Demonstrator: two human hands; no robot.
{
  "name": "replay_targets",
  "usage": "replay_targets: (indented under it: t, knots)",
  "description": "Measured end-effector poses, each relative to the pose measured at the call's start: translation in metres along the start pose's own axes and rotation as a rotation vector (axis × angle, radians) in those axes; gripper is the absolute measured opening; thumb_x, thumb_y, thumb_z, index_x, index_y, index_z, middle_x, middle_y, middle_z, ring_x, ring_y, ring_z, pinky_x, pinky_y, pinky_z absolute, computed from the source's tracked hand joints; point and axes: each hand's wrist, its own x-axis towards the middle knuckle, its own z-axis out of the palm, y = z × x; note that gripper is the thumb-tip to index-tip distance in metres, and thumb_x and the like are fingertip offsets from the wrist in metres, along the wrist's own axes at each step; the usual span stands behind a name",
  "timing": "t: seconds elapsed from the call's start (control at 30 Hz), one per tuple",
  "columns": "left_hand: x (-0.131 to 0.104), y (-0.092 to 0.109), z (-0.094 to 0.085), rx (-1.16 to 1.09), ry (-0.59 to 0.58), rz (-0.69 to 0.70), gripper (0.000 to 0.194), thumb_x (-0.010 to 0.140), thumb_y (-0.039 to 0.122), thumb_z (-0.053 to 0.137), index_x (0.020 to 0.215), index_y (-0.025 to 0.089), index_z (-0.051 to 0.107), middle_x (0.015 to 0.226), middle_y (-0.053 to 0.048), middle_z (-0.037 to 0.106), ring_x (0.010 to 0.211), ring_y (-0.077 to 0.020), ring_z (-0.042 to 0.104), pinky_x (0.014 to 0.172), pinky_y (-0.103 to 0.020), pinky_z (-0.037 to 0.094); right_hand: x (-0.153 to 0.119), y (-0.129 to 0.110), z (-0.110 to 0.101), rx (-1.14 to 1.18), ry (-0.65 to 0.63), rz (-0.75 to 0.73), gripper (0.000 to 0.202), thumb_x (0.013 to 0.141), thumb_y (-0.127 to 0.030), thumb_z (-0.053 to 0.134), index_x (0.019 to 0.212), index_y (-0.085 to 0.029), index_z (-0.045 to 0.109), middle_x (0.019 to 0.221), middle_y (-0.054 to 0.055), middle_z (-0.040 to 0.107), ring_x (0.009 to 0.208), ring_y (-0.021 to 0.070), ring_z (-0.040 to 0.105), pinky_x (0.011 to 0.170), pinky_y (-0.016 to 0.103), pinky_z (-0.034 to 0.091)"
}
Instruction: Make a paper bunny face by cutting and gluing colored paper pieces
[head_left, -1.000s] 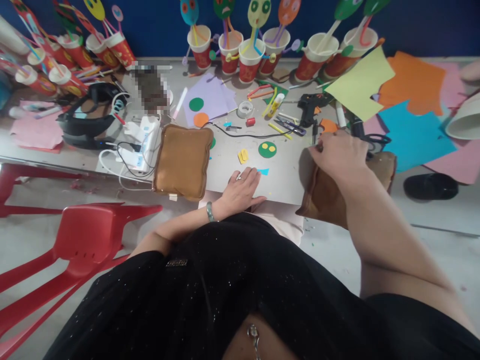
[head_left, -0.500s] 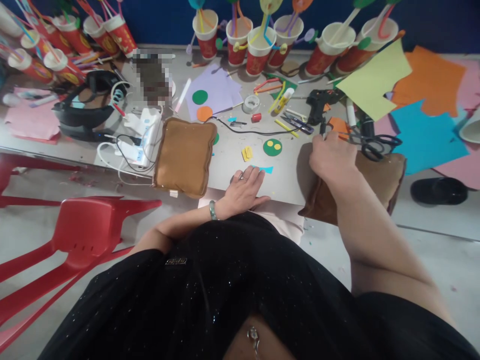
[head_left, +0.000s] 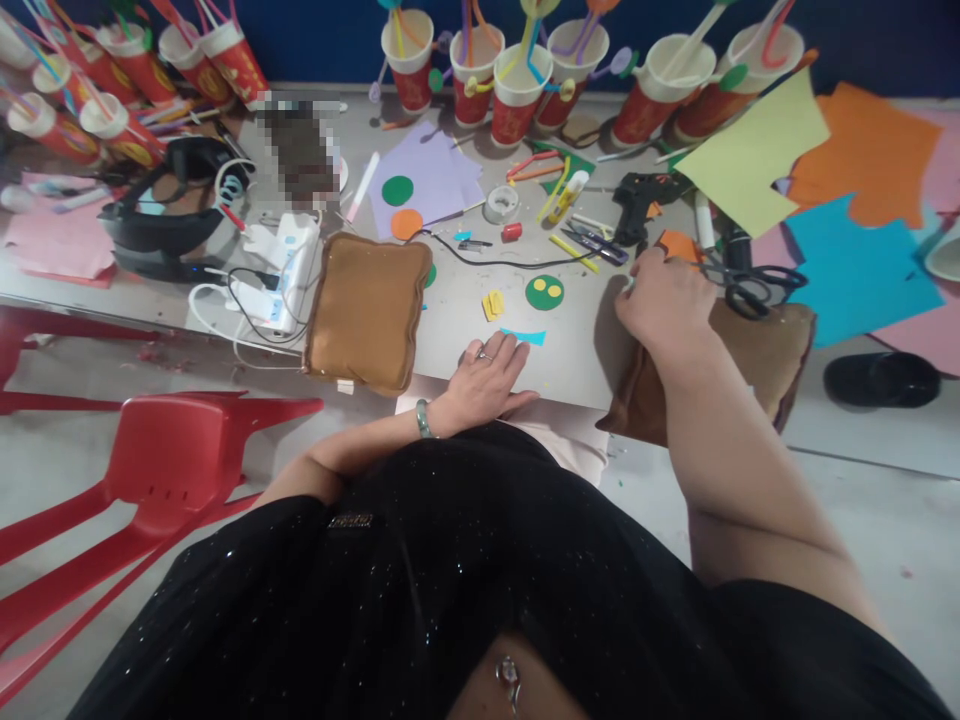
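My left hand lies flat on the grey table near its front edge, fingers spread and holding nothing. Its fingertips almost touch a small blue paper scrap. My right hand rests knuckles-up on the left end of a brown cushion that overhangs the table edge. Its fingers are curled under, so the fingertips are hidden. A green paper circle with two yellow dots and a small yellow piece lie between the hands.
A second brown cushion lies to the left, beside a white power strip. Black scissors, a glue gun, a tape roll, coloured sheets and decorated paper cups crowd the back. A red chair stands at my left.
My right hand has slid a little farther from me along the cushion, toward the orange scrap. The left hand has stayed flat in place. The view tilted slightly.
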Motion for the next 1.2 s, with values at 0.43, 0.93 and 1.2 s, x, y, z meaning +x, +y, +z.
replay_targets:
  t: [0.43,0.93,1.2]
  knots:
    - [0.0,-0.004,-0.001,0.006,-0.013,0.025,0.071,0.111,0.062,0.039,0.157,0.011,0.057,0.159,-0.022,0.062,0.153,-0.0359,0.053,0.122,-0.048,0.042,-0.001,0.04,-0.01,0.503,-0.018,0.044,0.032,0.078,-0.014,0.064,0.109,-0.018,0.071,0.08,0.006,0.074,0.08,0.0229,0.066,0.08,0.039,0.054]
    - [0.001,-0.006,-0.001,-0.028,0.009,0.054,0.072,0.112,0.061,0.035,0.156,0.009,0.058,0.156,-0.024,0.063,0.154,-0.0354,0.054,0.13,-0.051,0.038,-0.08,0.019,0.045,1.766,0.146,0.009,0.033,0.055,-0.036,0.096,0.076,-0.023,0.075,0.07,0.003,0.077,0.042,0.0122,0.054,0.041,0.026,0.037]
    - [0.001,-0.006,0.003,-0.018,0.031,0.046,0.075,0.111,0.063,0.037,0.157,0.007,0.056,0.155,-0.025,0.063,0.153,-0.0372,0.053,0.132,-0.055,0.037,-0.08,0.008,0.036,1.698,0.387,-0.092,0.026,0.062,-0.038,0.092,0.075,-0.027,0.073,0.061,-0.005,0.061,0.044,0.0104,0.043,0.044,0.029,0.033]
